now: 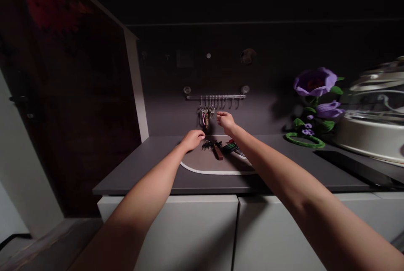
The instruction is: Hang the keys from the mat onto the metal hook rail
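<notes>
My right hand (225,121) is raised by a hook rail (216,96) on the wall. Its fingers are loosely bent, a little to the right of several hanging keys (206,115), and I see nothing held in it. Low on the left, my left hand (192,139) rests over the edge of a brown, white-rimmed mat (202,166), fingers stretched forward and partly hidden. Close to its fingertips lie dark keys (207,145). A brown key fob (218,153) and a black-and-green item (229,148) sit farther right on the mat, partly in shadow.
Purple artificial flowers (315,81) with a green ring base stand at the right. Beyond them is a white container with a clear cover (372,132). The grey counter (135,170) tops white cabinets (189,229). A dark door (63,115) stands left.
</notes>
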A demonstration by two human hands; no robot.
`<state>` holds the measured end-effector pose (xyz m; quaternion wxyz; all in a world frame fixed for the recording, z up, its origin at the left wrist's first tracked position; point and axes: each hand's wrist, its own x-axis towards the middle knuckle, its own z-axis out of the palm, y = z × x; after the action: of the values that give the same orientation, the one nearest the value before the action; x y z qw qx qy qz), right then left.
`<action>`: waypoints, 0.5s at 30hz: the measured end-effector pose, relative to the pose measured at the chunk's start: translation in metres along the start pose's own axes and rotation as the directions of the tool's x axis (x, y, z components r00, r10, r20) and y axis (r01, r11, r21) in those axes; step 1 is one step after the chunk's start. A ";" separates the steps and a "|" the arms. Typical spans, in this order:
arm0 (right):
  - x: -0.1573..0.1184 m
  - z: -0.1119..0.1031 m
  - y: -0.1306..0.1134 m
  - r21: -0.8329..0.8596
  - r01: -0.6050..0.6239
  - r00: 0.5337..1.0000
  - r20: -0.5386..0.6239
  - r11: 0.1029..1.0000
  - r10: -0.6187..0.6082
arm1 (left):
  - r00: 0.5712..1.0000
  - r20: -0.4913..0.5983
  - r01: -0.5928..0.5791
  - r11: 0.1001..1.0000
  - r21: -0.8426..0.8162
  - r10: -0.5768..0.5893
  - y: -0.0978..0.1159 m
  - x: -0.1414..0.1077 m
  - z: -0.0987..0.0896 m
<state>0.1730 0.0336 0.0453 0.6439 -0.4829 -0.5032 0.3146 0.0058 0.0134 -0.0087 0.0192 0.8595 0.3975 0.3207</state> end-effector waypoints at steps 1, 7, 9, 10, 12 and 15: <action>-0.004 -0.001 0.002 -0.004 0.001 1.000 0.019 1.000 -0.001 | 1.000 0.010 0.007 1.000 -0.011 -0.007 0.000 0.000 0.000; -0.034 -0.006 0.018 -0.089 0.052 0.990 0.137 0.995 -0.039 | 0.993 0.093 0.081 0.993 -0.083 -0.073 0.001 -0.004 0.001; -0.042 -0.008 0.024 -0.173 0.088 0.985 0.163 0.981 -0.059 | 0.987 0.133 0.101 0.989 -0.111 -0.086 0.002 -0.006 0.001; -0.046 -0.010 0.026 -0.224 0.117 0.981 0.177 0.967 -0.077 | 0.984 0.155 0.108 0.987 -0.123 -0.089 0.003 -0.007 0.001; -0.051 -0.014 0.030 -0.338 0.197 0.967 0.219 0.920 -0.127 | 0.978 0.186 0.118 0.984 -0.131 -0.092 0.003 -0.008 0.001; -0.054 -0.019 0.035 -0.505 0.316 0.937 0.301 0.804 -0.179 | 0.973 0.212 0.118 0.986 -0.116 -0.092 0.003 -0.009 0.000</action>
<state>0.1779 -0.0092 -0.0065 0.4500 -0.5344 -0.7042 0.1265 0.0038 0.0051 -0.0125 0.1320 0.8628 0.4170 0.2535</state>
